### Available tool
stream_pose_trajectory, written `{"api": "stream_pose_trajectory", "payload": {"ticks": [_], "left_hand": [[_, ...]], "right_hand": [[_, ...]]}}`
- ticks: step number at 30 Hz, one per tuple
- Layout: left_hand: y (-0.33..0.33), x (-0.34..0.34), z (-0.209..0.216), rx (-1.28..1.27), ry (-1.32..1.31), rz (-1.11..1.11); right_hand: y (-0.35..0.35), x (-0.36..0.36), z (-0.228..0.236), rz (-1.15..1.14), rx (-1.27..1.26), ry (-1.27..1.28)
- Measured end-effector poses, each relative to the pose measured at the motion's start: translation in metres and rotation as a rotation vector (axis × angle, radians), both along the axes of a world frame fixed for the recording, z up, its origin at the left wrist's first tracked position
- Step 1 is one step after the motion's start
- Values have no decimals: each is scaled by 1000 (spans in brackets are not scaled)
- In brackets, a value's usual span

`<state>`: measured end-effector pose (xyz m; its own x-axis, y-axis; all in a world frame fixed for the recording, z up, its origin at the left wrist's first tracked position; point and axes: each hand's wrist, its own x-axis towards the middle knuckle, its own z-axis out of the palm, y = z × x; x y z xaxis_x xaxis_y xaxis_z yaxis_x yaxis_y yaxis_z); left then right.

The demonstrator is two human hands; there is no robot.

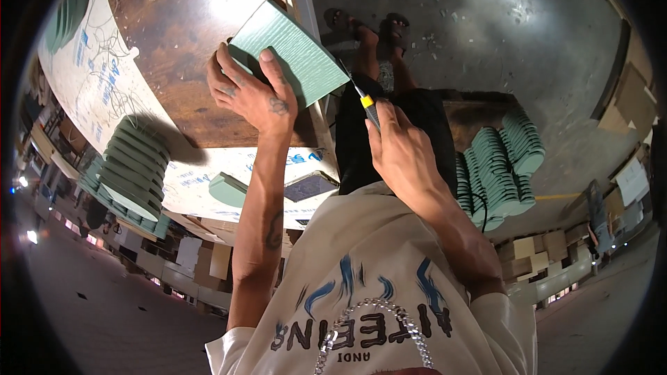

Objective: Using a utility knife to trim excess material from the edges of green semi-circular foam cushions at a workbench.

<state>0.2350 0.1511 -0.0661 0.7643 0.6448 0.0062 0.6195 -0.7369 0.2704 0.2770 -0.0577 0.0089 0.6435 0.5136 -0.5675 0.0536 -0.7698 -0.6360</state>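
At the counter's (174,62) R edge, a green ridged block (302,48) juts past the rim, long axis running upper L to lower R, w/ the worker's L hand (250,94), the nearer one, clamped on it, thumb on the face, fingers at its L side. Below and to the block's R, the R hand (403,142) is closed round a yellow-and-black knife (368,102), tip up by the R corner, contact hard to tell. Stacked green pieces (135,177) stand on a white board (191,198); scraps fleck the grey floor (479,42), cardboard boxes (208,264) line the rm.
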Motion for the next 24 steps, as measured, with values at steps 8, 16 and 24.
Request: {"api": "stream_pose_trajectory", "payload": {"ticks": [8, 16, 24], "left_hand": [[2, -2, 0, 26, 9, 12], [-3, 16, 15, -102, -178, -14], [10, -17, -11, 270, 7, -47]], "right_hand": [[-8, -61, -105, 107, -111, 27], [7, -13, -79, -976, 526, 823], [38, -22, -99, -1235, 1037, 1225]]}}
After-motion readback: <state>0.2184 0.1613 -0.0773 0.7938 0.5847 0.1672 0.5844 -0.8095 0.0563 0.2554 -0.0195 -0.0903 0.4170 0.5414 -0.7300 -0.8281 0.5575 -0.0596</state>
